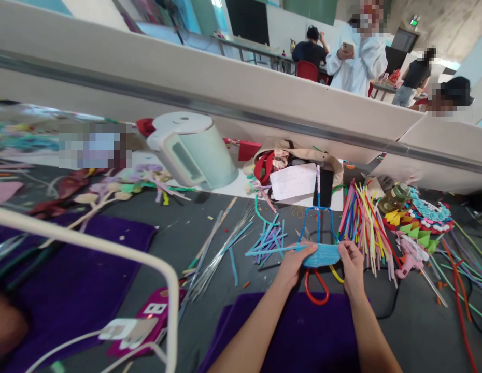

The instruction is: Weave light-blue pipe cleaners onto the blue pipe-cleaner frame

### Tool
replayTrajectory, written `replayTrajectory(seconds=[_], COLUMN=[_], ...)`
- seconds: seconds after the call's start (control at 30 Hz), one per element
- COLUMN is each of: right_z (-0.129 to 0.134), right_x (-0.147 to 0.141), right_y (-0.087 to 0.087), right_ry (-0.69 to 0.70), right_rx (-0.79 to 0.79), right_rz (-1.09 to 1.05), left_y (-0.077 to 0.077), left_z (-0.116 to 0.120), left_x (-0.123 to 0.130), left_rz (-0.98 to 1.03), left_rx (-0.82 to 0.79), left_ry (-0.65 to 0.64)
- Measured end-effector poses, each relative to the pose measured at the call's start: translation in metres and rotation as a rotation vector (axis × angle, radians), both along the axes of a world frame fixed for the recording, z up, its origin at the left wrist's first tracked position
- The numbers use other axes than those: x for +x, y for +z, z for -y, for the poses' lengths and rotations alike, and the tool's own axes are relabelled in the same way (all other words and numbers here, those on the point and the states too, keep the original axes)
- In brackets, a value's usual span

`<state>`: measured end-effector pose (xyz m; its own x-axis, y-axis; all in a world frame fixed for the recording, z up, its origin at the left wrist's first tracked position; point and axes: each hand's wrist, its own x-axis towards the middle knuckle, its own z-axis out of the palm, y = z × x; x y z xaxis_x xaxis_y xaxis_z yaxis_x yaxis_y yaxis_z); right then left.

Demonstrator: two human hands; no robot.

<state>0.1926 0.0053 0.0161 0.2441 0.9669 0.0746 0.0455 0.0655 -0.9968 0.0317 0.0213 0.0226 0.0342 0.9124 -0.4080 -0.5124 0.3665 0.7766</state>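
Note:
Between my two hands is a light blue woven band (322, 256) on a dark blue wire frame (319, 223). My left hand (296, 261) pinches the band's left end, where a light blue strip sticks out to the left. The fingers of my right hand (352, 261) are closed on its right end. Below the band hangs a red loop (317, 302), with a bent yellow piece beside it. Under my forearms lies a dark purple cloth (303, 331). Scissors, partly hidden, lie behind the frame.
A pale green kettle (210, 155) stands behind on the left, near a low partition (241, 103). Colourful pipe cleaners (363, 223), a pink glue gun (411, 255) and a glass jar (396, 198) lie right. A white bar (109, 235) crosses the left; people are beyond the partition.

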Motion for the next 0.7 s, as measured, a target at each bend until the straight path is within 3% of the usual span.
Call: replayTrajectory(seconds=[0.13, 0.27, 0.43, 0.57, 0.7], right_z=[-0.005, -0.012, -0.034, -0.056, -0.069], right_x=[0.0, -0.005, -0.017, -0.022, -0.018], right_y=[0.0, 0.014, 0.052, 0.08, 0.094], right_ry=[-0.008, 0.061, 0.207, 0.133, 0.056], right_rx=[-0.025, -0.067, -0.117, -0.014, 0.059], right_rz=[-0.078, -0.195, -0.356, -0.417, -0.442], left_y=[-0.004, 0.0, 0.024, 0.049, 0.068], left_z=[-0.002, -0.008, -0.024, -0.041, -0.054], left_x=[0.0, 0.0, 0.002, -0.001, -0.007], left_rz=[-0.021, -0.021, -0.005, -0.033, -0.041], left_rx=[0.03, 0.013, 0.045, 0.152, 0.271], left_ry=[-0.001, 0.027, 0.014, 0.029, 0.059])
